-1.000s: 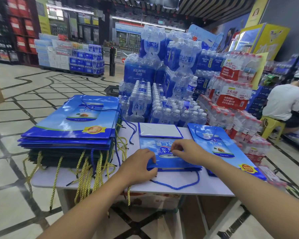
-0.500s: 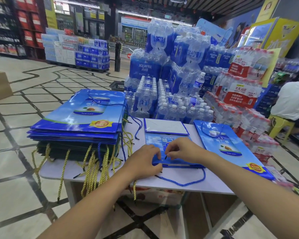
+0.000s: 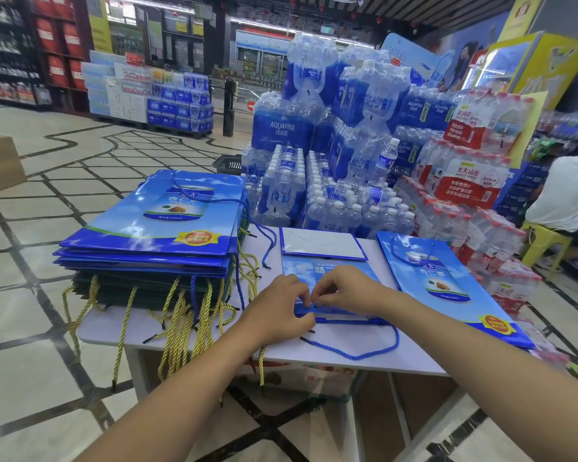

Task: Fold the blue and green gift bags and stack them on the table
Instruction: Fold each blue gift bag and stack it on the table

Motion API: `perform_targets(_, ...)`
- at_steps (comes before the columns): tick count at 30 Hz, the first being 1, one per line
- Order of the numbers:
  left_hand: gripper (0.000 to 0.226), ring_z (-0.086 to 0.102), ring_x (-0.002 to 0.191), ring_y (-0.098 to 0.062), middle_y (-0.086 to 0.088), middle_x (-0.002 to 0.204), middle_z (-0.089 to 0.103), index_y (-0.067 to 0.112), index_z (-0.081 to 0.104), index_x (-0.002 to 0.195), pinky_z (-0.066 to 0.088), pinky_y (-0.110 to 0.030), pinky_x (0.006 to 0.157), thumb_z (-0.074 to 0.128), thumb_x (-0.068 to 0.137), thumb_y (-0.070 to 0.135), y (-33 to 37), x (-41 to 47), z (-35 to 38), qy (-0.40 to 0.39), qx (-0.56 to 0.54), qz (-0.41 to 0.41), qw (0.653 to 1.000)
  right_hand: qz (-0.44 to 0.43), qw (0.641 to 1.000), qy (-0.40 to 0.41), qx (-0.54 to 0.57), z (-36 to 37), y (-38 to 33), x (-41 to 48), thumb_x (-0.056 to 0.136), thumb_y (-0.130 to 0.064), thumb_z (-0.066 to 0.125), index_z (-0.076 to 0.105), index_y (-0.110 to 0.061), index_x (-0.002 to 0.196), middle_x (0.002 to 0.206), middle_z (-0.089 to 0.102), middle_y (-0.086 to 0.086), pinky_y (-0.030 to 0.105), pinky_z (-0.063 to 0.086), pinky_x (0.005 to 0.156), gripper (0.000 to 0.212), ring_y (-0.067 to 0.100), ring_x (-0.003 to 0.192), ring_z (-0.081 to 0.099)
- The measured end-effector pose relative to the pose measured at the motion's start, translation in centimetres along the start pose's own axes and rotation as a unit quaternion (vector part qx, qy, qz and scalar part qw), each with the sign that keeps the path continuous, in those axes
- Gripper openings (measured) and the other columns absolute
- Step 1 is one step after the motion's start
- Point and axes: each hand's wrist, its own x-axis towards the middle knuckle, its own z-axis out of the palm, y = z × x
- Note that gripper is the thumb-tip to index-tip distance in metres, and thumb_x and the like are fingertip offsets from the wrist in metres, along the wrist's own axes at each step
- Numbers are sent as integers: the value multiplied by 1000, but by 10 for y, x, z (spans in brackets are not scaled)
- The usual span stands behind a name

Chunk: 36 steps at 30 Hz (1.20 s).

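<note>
Where the hands meet: left hand point(image 3: 277, 311) and right hand point(image 3: 347, 291), fingertips close together, each grip pinched on the near edge of the blue gift bag point(image 3: 317, 265).
Bag position: flat on the table point(image 3: 421, 358), centre.
Stack point(image 3: 154, 228): left, blue bags over green.

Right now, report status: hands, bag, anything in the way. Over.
Hands: left hand and right hand pinch near edge of middle blue bag. It lies flat on table, not yet stacked. Beside it: folded stack left, loose blue bag right.
</note>
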Motion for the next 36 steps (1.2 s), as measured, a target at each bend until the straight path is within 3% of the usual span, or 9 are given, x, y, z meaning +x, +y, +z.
perform_targets(5,9,53,84,-4,13,85,57,30,69,92,46,-25,72,68,86,38,0,0,-1,39,-3,-16,999,9,999,37,20,7,5,3,88,-15,73,70,-27,111,87,74,-10,25,55,83,26,4,86,68)
perform_targets(16,8,53,78,-7,9,86,55,27,62,88,49,-31,70,66,94,25,-2,-1,2,78,12,12,997,32,999,-5,30,-3,-3,-7,99,-12,53,60,-34,120,101,74,-21,19,45,89,32,-4,103,60)
perform_targets(19,7,51,79,-7,11,87,53,23,62,89,46,-29,69,67,95,24,-2,-1,2,109,14,22,994,16,996,82,42,-8,-7,-15,100,-14,57,65,-31,119,108,71,-19,19,46,91,27,-1,104,61)
perform_targets(23,10,48,77,-6,13,85,49,21,61,89,39,-20,65,68,95,23,-2,0,2,138,13,33,990,5,952,302,50,0,-22,-36,91,-22,68,71,-31,90,75,64,-13,24,48,70,10,5,74,60)
perform_targets(26,10,47,78,-4,14,86,48,22,61,90,38,-19,66,68,96,24,-3,0,3,152,18,36,988,92,960,256,60,13,-37,-53,90,-31,65,71,-28,74,58,63,-11,28,48,57,18,6,55,56)
perform_targets(28,10,45,79,-4,15,86,48,22,61,90,35,-17,66,69,96,24,-4,1,4,158,20,38,986,168,956,185,152,25,-42,-55,94,-31,63,75,-26,85,57,66,-5,26,47,50,16,7,45,55)
perform_targets(31,9,45,81,-4,14,88,49,21,62,92,37,-19,67,69,96,25,-6,0,4,163,22,45,985,250,876,153,384,38,-44,-48,101,-27,62,73,-19,109,56,63,-2,21,40,42,16,9,42,51)
perform_targets(34,8,46,82,-3,14,91,51,21,63,94,44,-24,69,68,97,27,-6,0,5,157,26,51,986,290,772,165,541,45,-49,-37,101,-21,64,73,-8,110,56,59,-2,18,39,39,17,7,43,49)
perform_targets(36,8,47,82,-4,14,91,51,21,63,94,46,-26,69,68,97,26,-5,0,5,160,23,54,985,297,730,175,590,46,-54,-32,100,-16,65,73,-4,106,55,59,-2,16,40,38,15,5,42,50)
